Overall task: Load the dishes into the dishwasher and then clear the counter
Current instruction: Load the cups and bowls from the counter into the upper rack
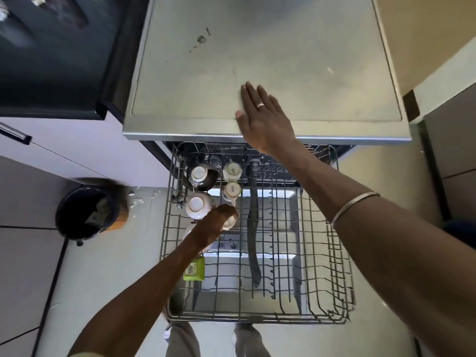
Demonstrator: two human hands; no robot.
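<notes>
In the pulled-out upper rack, the left hand grips a small cup just behind two inverted cups, while the right hand rests flat on the counter, well apart.

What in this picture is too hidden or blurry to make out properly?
All in the head view:
- The cup in the left hand: the fingers cover most of it.
- Printed marks on the upturned cups: too small to read.
- Items on the dark counter, top left: blurred and cut by the edge.
- The bin: its contents are dark and smeared.
- The green item: partly behind the forearm.
</notes>
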